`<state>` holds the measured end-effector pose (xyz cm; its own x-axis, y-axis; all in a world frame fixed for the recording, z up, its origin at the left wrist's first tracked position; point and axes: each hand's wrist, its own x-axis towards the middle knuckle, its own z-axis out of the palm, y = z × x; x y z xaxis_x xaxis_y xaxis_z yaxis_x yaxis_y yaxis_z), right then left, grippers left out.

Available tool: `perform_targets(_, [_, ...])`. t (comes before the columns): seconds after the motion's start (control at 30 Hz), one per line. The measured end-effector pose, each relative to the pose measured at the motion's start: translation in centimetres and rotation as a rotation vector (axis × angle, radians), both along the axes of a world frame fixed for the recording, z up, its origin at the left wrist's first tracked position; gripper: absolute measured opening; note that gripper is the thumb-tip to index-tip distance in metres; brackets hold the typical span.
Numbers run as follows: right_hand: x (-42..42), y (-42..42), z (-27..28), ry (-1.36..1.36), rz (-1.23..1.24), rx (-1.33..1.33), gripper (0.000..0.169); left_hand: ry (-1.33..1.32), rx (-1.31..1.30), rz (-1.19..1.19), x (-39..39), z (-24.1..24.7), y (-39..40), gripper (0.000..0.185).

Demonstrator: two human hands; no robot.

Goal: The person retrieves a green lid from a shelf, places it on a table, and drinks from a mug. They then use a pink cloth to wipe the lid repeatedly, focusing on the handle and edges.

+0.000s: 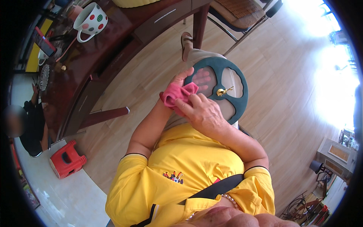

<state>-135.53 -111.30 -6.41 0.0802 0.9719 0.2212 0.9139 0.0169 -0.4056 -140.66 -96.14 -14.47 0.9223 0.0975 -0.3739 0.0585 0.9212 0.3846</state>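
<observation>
My left hand (181, 78) holds a round green-framed disc (243, 85) above my lap, its thumb at the near left rim. The fingers lie behind a see-through panel and show through it. At the disc's hub sits a gold-coloured fitting (221, 92) with a small projecting piece. With bent fingers, my right hand (205, 115) grips a pink cloth (179, 95). That cloth is bunched over the heel and wrist of my left hand, beside the disc's left edge. Part of the disc's lower left is hidden by the cloth and right hand.
A dark red table (113, 31) curves along the left, bearing a dotted mug (92, 21), a phone (45, 42) and a glass dish (44, 77). Below it are a slanting leg (107, 116) and a red plastic stool (68, 160). A chair (238, 14) stands ahead; another person (34, 124) is at far left.
</observation>
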Motion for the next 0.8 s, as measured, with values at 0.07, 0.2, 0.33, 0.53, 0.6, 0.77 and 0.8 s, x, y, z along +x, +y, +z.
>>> perform_targets(0.07, [0.1,-0.3,-1.5,0.001,-0.009,-0.011,0.049,0.055,0.14,-0.032,0.7,-0.3,0.5,0.045])
perform_targets(0.2, [2.1,-2.5,-0.6,0.113,-0.011,-0.154,0.034,0.058,0.113,0.041,0.4,-0.7,0.9,0.036])
perform_targets(0.33, [5.9,-6.7,-0.3,0.119,-0.265,-0.413,0.026,-0.045,0.076,0.056,0.0,-2.5,1.7,0.035])
perform_targets(0.53, [11.7,-11.0,-3.5,0.237,-0.863,-0.057,0.037,-0.009,0.162,0.069,0.0,-1.7,1.5,0.035])
perform_targets(0.6, [12.2,-11.0,-4.7,0.434,-0.899,0.005,0.037,0.003,0.169,0.086,-0.1,-1.6,1.2,0.035])
perform_targets(0.77, [5.3,-7.4,-4.3,0.151,-0.61,-0.127,0.031,0.04,0.206,0.122,-0.4,-1.0,0.6,0.037])
perform_targets(0.8, [4.2,-7.4,-4.2,0.218,-0.527,-0.138,0.031,0.045,0.198,0.126,-0.4,-1.1,0.5,0.038])
